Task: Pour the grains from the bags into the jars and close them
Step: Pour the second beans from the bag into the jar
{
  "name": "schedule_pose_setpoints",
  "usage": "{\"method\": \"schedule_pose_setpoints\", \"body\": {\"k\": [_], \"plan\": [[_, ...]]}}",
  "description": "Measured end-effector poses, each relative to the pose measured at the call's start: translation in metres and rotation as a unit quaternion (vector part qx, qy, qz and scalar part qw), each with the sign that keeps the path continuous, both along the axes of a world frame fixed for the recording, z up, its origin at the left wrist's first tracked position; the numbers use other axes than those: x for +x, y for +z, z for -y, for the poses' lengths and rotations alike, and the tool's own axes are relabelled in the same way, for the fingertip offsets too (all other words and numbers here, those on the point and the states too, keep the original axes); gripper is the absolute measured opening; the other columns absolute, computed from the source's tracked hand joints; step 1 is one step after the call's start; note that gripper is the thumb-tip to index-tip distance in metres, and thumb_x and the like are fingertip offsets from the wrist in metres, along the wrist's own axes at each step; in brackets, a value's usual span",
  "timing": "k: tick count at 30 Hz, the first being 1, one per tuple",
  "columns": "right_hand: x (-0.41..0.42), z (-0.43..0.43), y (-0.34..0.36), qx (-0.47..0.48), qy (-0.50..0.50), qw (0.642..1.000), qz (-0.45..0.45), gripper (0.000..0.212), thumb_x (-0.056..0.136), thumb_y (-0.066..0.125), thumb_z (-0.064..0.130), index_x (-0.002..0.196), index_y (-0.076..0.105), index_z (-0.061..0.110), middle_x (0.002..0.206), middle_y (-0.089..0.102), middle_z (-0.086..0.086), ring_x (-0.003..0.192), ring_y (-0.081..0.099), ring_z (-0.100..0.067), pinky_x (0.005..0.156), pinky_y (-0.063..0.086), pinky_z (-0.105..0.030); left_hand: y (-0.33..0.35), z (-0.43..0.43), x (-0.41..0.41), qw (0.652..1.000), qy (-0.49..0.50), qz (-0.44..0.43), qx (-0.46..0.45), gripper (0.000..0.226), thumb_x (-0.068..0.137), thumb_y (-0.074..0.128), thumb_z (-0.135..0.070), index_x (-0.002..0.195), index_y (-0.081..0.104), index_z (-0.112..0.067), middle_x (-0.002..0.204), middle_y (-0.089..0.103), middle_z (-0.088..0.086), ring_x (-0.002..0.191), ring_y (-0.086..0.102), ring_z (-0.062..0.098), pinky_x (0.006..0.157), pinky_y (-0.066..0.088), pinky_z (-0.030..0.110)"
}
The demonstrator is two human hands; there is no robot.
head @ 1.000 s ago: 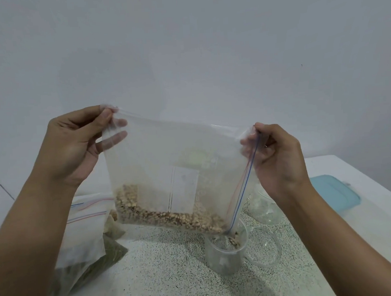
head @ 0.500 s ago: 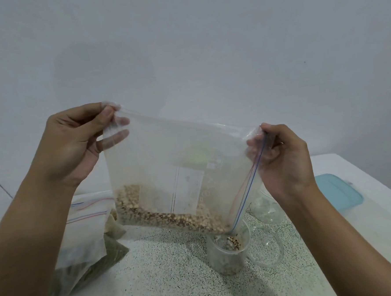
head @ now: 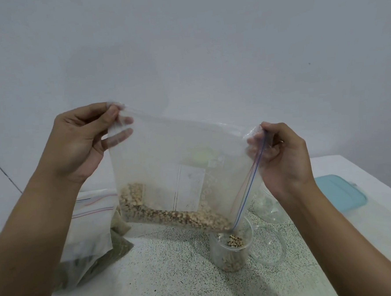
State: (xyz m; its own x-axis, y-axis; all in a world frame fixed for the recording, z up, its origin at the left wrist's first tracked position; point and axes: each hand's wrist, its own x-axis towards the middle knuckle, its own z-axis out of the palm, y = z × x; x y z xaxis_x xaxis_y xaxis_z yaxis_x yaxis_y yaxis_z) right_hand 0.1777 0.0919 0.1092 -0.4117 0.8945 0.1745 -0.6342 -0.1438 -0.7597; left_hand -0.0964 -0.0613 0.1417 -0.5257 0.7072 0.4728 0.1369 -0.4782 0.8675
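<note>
A clear zip bag (head: 179,162) hangs turned on its side above the table, with tan grains (head: 171,215) lying along its lower edge. My left hand (head: 84,141) pinches the bag's upper left corner. My right hand (head: 282,156) grips the zip end at the right. The bag's lower right corner sits over a clear plastic jar (head: 230,253), and grains lie inside the jar.
More zip bags (head: 90,241) with greenish grains lie at the left on the speckled table (head: 175,275). An empty clear jar (head: 268,246) stands right of the filled one, another (head: 268,207) behind it. A teal lid (head: 339,191) lies at the right near the table edge.
More grains have dropped from the bag's corner into the jar, and its level has risen. Both hands keep their grip and have barely moved.
</note>
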Motion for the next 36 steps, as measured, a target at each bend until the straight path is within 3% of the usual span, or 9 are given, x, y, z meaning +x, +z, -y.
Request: {"method": "schedule_pose_setpoints", "body": {"k": [23,36], "plan": [[0.004,-0.003,0.003,-0.003,0.002,1.000,-0.018,0.032,0.092,0.057,0.007,0.061,0.058,0.016,0.064,0.056,0.000,0.062,0.061,-0.015,0.059,0.042,-0.024,0.009,0.001,0.006,1.000,-0.015,-0.011,0.009,0.016,0.072,0.078,-0.031,0.083,0.083,-0.021,0.094,0.075,-0.005,0.087,0.074,0.014,0.080,0.062,0.032],[-0.002,-0.003,0.006,-0.009,0.008,1.000,-0.019,0.033,0.090,0.059,0.007,0.059,0.059,0.015,0.064,0.056,-0.001,0.061,0.062,-0.016,0.059,0.041,-0.025,0.014,0.003,0.004,1.000,-0.002,-0.005,0.013,0.014,0.073,0.075,-0.028,0.082,0.082,-0.020,0.095,0.075,-0.004,0.086,0.074,0.015,0.078,0.062,0.031]]}}
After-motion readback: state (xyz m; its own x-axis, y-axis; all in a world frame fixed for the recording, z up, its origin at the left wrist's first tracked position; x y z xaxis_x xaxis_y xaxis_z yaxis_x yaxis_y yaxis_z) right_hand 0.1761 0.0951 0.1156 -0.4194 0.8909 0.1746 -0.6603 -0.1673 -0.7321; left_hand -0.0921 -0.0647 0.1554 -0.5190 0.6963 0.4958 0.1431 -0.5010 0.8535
